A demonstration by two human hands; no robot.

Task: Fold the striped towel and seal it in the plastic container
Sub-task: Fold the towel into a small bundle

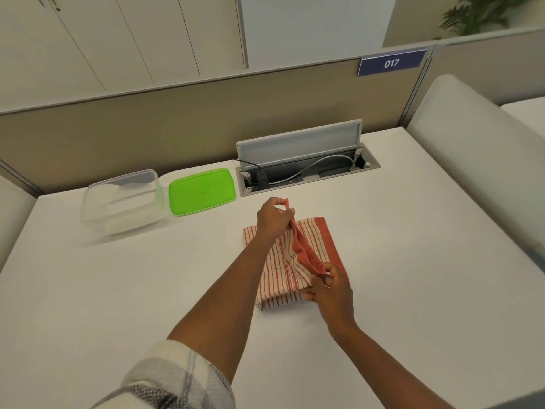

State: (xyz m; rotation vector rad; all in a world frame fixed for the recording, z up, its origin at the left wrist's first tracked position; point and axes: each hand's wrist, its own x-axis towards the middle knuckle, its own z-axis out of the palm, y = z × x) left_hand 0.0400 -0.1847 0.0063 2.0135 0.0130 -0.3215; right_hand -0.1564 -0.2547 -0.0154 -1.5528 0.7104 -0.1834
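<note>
The red-and-white striped towel point(283, 261) lies partly folded on the white table, in the middle of the view. My left hand point(272, 215) pinches the far end of its red border and holds it raised off the table. My right hand point(331, 286) pinches the near end of the same border, so the edge runs lifted between both hands. The clear plastic container point(121, 202) stands empty at the back left. Its green lid point(202, 191) lies flat beside it on the right, apart from the towel.
An open cable hatch point(306, 169) with wires sits in the table point(118, 290) at the back, right of the lid. A beige partition point(147, 137) runs along the far edge. White dividers stand at the left and right sides.
</note>
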